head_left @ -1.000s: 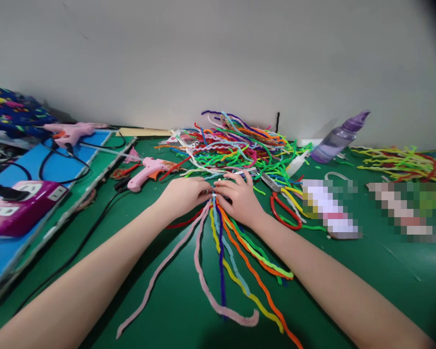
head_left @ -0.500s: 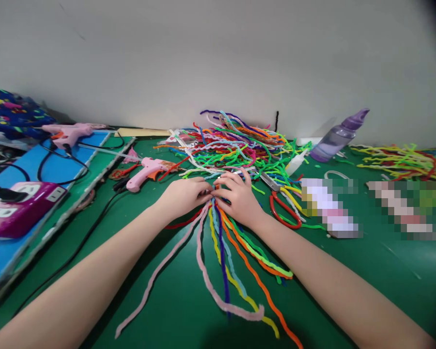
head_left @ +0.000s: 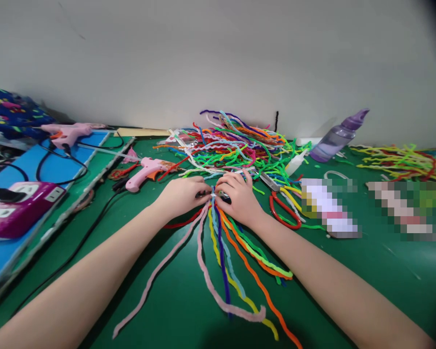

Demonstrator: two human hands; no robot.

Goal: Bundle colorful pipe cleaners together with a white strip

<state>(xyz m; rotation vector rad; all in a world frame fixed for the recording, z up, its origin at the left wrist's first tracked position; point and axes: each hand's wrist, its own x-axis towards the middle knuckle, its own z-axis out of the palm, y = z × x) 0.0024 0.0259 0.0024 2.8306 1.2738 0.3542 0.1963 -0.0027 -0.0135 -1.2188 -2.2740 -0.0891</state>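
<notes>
Both of my hands meet at the gathered end of a bundle of pipe cleaners (head_left: 224,261) in pink, yellow, purple, light blue, orange and green. Their loose lengths fan out toward me over the green table (head_left: 152,300). My left hand (head_left: 187,196) pinches the bundle from the left, thumb and fingers together. From the other side my right hand (head_left: 238,194) grips it with curled fingers. A small white band (head_left: 213,195) shows around the bundle between the fingertips. The far ends of the pipe cleaners are mostly hidden by my hands.
Beyond my hands lies a heap of pipe cleaners (head_left: 240,145). Red-handled scissors (head_left: 285,211), a glue bottle (head_left: 296,163) and a purple bottle (head_left: 337,138) are to the right. Leftward are a pink glue gun (head_left: 148,172), its cord, and a magenta power strip (head_left: 25,208).
The fingertips have parted slightly, and the white band between them now shows. The pipe cleaner ends have shifted a little; both arms stay nearly in place.
</notes>
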